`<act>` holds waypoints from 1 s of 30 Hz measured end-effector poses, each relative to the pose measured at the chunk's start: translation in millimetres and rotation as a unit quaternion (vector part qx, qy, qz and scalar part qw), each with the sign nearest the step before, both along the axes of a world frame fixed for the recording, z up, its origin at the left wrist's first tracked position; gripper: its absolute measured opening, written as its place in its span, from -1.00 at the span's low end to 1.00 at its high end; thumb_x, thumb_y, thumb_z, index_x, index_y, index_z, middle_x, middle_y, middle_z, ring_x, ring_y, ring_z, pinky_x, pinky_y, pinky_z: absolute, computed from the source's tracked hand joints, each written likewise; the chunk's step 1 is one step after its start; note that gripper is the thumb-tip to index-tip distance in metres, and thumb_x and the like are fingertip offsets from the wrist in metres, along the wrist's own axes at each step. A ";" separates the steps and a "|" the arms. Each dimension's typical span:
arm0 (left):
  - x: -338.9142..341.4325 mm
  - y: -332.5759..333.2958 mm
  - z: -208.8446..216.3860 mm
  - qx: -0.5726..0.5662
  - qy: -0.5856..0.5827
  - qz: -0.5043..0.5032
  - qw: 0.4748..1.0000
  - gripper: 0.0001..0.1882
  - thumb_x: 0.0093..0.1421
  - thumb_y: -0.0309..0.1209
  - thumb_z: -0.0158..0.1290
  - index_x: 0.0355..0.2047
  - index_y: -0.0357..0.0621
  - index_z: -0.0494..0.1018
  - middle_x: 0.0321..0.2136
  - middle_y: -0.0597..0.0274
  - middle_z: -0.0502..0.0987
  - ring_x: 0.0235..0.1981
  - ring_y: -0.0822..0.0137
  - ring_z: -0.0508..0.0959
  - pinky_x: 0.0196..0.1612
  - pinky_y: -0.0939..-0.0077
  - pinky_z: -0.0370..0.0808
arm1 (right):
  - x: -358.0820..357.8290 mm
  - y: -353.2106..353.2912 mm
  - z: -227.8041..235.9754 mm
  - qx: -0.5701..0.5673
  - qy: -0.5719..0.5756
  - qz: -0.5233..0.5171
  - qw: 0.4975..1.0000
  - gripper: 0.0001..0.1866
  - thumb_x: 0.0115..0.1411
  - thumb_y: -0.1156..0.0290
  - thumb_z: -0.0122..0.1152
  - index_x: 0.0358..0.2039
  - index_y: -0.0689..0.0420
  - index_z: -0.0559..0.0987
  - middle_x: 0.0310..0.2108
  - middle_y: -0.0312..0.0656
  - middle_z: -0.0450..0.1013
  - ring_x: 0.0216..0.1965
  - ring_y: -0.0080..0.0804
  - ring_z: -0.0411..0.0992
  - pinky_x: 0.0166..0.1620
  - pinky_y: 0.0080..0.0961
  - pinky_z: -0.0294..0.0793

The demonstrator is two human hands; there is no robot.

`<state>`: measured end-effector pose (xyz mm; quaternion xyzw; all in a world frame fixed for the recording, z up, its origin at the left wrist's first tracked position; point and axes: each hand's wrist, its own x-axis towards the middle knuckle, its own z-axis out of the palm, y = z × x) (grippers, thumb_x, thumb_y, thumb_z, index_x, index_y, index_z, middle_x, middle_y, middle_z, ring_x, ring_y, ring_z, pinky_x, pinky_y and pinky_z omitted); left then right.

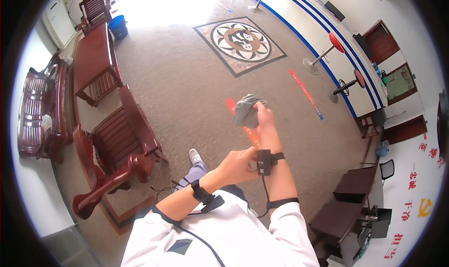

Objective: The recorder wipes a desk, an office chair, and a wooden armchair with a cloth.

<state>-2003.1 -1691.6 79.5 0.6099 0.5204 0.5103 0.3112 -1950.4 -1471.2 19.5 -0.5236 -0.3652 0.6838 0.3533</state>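
Note:
A crumpled grey cloth (248,111) is in my right hand (264,119), which is stretched out ahead with the thumb pressed on the cloth. Around my right wrist sits a small black box-shaped device (264,163) on a strap, a cable running from it toward the sleeve. My left hand (239,166) reaches across to that device, its fingers curled against the box's left side. The fingertips are partly hidden there. Another black strap with a device (204,194) is on my left wrist.
Left of me stand a dark red wooden armchair (119,140), a long table (93,56), a wooden bench (39,110) and a blue bucket (118,27). Stools (335,42) line the white-and-blue counter (299,30) at right. Dark desks (337,220) stand at lower right.

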 end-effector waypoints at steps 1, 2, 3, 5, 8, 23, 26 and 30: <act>-10.0 8.9 -0.2 -0.037 -0.023 -0.018 0.999 -0.51 -0.12 -0.39 0.46 -0.29 -0.20 0.37 -0.40 0.09 0.67 -0.42 0.16 0.74 -0.39 0.34 0.63 | -8.9 8.6 2.4 0.008 -0.049 0.033 0.998 -0.72 0.21 0.36 0.16 -0.18 0.32 0.59 -0.21 -0.05 0.58 -0.21 -0.27 0.59 -0.15 -0.23 0.62; -19.2 18.7 -1.3 -0.036 -0.025 -0.017 0.999 -0.51 -0.12 -0.39 0.46 -0.29 -0.20 0.37 -0.40 0.09 0.67 -0.42 0.16 0.74 -0.39 0.34 0.63 | -17.8 16.1 4.4 0.009 -0.051 0.034 0.998 -0.72 0.21 0.36 0.16 -0.18 0.32 0.59 -0.21 -0.05 0.58 -0.21 -0.27 0.59 -0.15 -0.23 0.62; -28.5 28.2 -3.4 -0.045 -0.041 -0.026 0.998 -0.51 -0.11 -0.39 0.46 -0.30 -0.20 0.36 -0.40 0.06 0.68 -0.38 0.15 0.75 -0.37 0.35 0.64 | -26.6 22.5 6.2 0.012 -0.066 0.035 0.997 -0.71 0.19 0.34 0.19 -0.22 0.32 0.61 -0.25 -0.07 0.58 -0.25 -0.29 0.58 -0.18 -0.26 0.60; -45.0 45.7 -3.1 -0.052 -0.059 -0.033 0.996 -0.51 -0.11 -0.40 0.47 -0.31 -0.21 0.36 -0.39 0.04 0.69 -0.35 0.14 0.75 -0.35 0.36 0.64 | -42.1 37.7 7.1 0.017 -0.085 0.039 0.996 -0.70 0.17 0.31 0.23 -0.26 0.32 0.63 -0.29 -0.09 0.59 -0.29 -0.30 0.57 -0.22 -0.29 0.58; -69.6 69.2 2.4 0.008 -0.066 -0.004 0.998 -0.51 -0.11 -0.41 0.47 -0.31 -0.21 0.36 -0.39 0.01 0.69 -0.32 0.14 0.76 -0.32 0.38 0.65 | -64.5 66.4 -3.0 0.091 -0.161 0.068 0.980 -0.66 0.14 0.26 0.26 -0.31 0.35 0.65 -0.38 -0.13 0.60 -0.37 -0.31 0.56 -0.24 -0.30 0.55; -178.9 96.5 -2.1 -0.083 -0.109 0.097 0.986 -0.65 0.06 -0.49 0.35 -0.27 -0.31 0.39 -0.34 -0.05 0.70 -0.29 0.13 0.76 -0.23 0.37 0.69 | -245.0 83.3 1.7 -0.098 0.103 0.196 0.970 -0.63 0.23 0.49 0.00 0.04 0.27 0.51 -0.01 -0.07 0.55 0.02 -0.20 0.54 0.13 -0.19 0.56; -195.2 97.6 -10.5 -0.073 -0.145 0.146 0.976 -0.64 0.09 -0.47 0.35 -0.23 -0.31 0.40 -0.32 -0.06 0.70 -0.27 0.11 0.75 -0.20 0.36 0.71 | -282.2 79.6 14.8 -0.146 0.185 0.252 0.939 -0.64 0.22 0.44 0.04 0.01 0.25 0.52 -0.01 -0.12 0.55 0.05 -0.23 0.53 0.16 -0.23 0.53; -221.1 101.0 -7.7 -0.085 -0.127 0.216 0.964 -0.64 0.11 -0.47 0.34 -0.20 -0.33 0.40 -0.27 -0.09 0.69 -0.23 0.12 0.74 -0.18 0.35 0.73 | -340.7 78.4 28.2 -0.195 0.207 0.293 0.913 -0.61 0.24 0.44 -0.04 0.06 0.21 0.50 0.06 -0.14 0.53 0.12 -0.20 0.50 0.23 -0.18 0.48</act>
